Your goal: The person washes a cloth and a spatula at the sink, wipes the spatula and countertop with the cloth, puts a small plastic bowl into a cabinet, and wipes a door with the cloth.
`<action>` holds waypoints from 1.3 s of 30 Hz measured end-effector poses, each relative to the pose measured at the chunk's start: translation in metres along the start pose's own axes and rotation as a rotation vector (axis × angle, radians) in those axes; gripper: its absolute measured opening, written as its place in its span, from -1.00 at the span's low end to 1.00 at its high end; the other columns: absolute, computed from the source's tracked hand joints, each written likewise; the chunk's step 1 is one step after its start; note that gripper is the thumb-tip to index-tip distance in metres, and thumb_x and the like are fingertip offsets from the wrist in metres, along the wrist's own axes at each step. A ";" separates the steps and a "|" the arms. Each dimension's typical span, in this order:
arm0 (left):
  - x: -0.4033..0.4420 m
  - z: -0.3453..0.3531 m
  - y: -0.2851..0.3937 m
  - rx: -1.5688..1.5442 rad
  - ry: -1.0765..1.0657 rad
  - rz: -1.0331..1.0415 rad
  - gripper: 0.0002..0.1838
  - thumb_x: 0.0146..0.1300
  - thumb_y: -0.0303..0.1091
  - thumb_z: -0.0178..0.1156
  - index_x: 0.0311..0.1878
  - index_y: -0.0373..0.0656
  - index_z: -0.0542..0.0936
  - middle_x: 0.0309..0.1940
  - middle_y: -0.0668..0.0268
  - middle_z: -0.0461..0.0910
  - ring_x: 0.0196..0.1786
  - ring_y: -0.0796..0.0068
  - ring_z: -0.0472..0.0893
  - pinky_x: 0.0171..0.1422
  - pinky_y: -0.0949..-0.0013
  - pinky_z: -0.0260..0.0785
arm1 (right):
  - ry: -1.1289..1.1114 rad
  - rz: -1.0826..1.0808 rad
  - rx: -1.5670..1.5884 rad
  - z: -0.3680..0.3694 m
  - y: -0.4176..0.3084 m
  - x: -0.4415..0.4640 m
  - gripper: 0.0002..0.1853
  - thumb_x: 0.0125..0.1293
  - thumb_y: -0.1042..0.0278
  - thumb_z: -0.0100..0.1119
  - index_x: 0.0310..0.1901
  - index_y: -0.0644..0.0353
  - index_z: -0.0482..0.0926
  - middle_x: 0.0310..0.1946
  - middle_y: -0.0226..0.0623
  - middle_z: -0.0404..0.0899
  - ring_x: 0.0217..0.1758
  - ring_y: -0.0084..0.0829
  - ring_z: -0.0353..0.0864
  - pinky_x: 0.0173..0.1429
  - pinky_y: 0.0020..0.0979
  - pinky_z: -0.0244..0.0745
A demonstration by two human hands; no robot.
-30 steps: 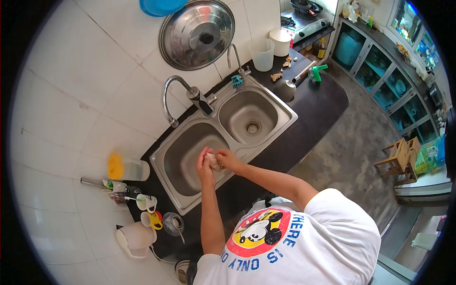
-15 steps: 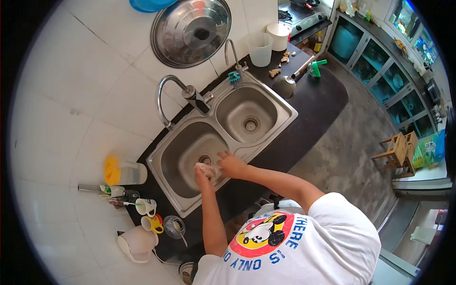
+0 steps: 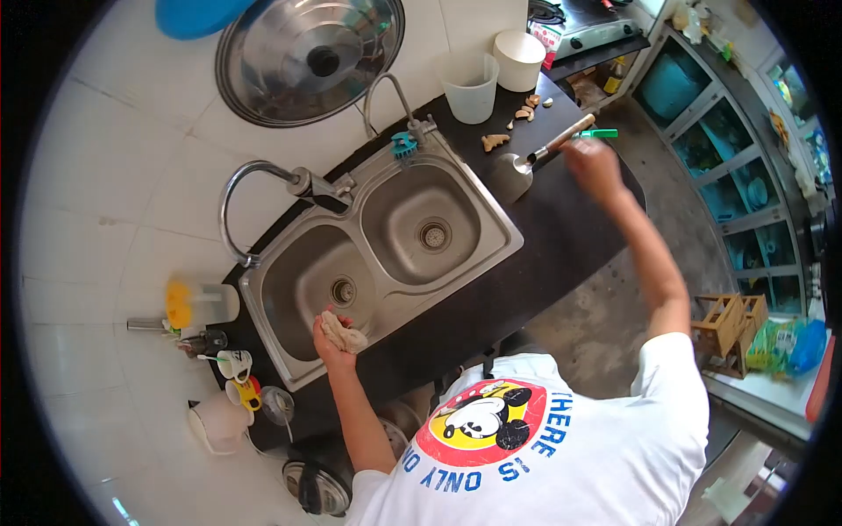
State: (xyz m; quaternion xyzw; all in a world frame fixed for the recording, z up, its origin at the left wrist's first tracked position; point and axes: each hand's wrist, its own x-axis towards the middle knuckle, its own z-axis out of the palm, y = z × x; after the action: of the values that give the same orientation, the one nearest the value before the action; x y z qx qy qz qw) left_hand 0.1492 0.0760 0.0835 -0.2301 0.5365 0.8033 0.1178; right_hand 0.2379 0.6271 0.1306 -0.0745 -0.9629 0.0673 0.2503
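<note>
— Since the earlier frame, the right hand (image 3: pixel 593 167) has left its spot beside the pale lump (image 3: pixel 345 337) and swung out over the counter (image 3: pixel 570 223), well to the right of the sink (image 3: pixel 410 206).

— And the left hand (image 3: pixel 327 346)?

— That one has stayed at the sink, above the near edge of its left basin, palm turned up.

— So where's the lump?

— In the left palm, over that same basin, on the near side of the drain (image 3: pixel 343 291). The left grip is curled around part of it, with the rest showing. I can't make out what the lump is.

— What about the right grip?

— Blurred, so I can't tell whether it's open or closed. It partly covers a green object (image 3: pixel 601 133) to the right of the sink, and I can't say if they touch.

— Anything else on that side?

— A turner (image 3: pixel 512 178) with a wooden handle lies just right of the sink, its blade towards the basins. Beyond it, off the sink's far right corner, are a knobbly brown piece (image 3: pixel 495 141), some smaller pieces (image 3: pixel 526 113) and a translucent jug (image 3: pixel 469 94).

— And behind the sink?

— Its curved tap (image 3: pixel 235 200) reaches over the left basin, and a big metal lid (image 3: pixel 270 66) stands against the wall past the sink's far edge.
</note>
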 end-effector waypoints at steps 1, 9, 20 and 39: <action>-0.006 0.011 -0.003 0.001 0.038 -0.001 -0.63 0.27 -0.11 -0.10 -0.07 -0.17 0.49 -0.53 0.31 0.49 -0.48 0.43 0.48 -0.39 0.37 0.38 | -0.036 -0.035 -0.072 0.002 0.047 0.012 -0.95 0.10 0.38 0.09 -0.39 0.08 0.53 -0.43 -0.30 0.52 -0.31 -0.28 0.55 -0.29 -0.30 0.47; -0.043 0.067 -0.024 -0.056 0.082 -0.056 -0.69 0.25 -0.14 -0.05 -0.13 -0.16 0.49 -0.52 0.32 0.47 -0.49 0.48 0.46 -0.42 0.44 0.37 | -0.666 -0.332 -0.035 0.063 0.178 0.085 -0.82 -0.04 0.44 0.17 -0.32 0.06 0.57 -0.32 -0.31 0.57 -0.20 -0.23 0.57 -0.20 -0.24 0.46; -0.059 0.072 -0.046 -0.077 0.115 -0.043 -0.68 0.26 -0.14 -0.04 -0.18 -0.21 0.49 -0.54 0.30 0.46 -0.49 0.48 0.46 -0.39 0.47 0.36 | -0.993 -0.450 -0.282 0.104 0.190 0.107 -0.88 -0.12 0.37 0.27 -0.46 0.10 0.60 -0.43 -0.23 0.59 -0.26 -0.24 0.60 -0.28 -0.26 0.49; -0.039 0.017 -0.039 -0.112 -0.055 -0.090 -0.65 0.22 -0.13 0.01 -0.13 -0.23 0.51 -0.51 0.26 0.49 -0.51 0.46 0.47 -0.43 0.44 0.38 | -0.683 -0.313 -0.008 -0.061 0.103 0.122 -0.66 -0.41 0.61 0.19 -0.45 0.23 0.39 -0.56 -0.13 0.47 -0.38 -0.03 0.50 -0.35 -0.16 0.32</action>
State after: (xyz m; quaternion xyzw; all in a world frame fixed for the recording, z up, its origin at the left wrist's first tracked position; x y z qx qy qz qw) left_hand 0.1953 0.1095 0.0766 -0.2379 0.4765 0.8320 0.1554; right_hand 0.1736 0.7557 0.2235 0.0994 -0.9909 0.0453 -0.0783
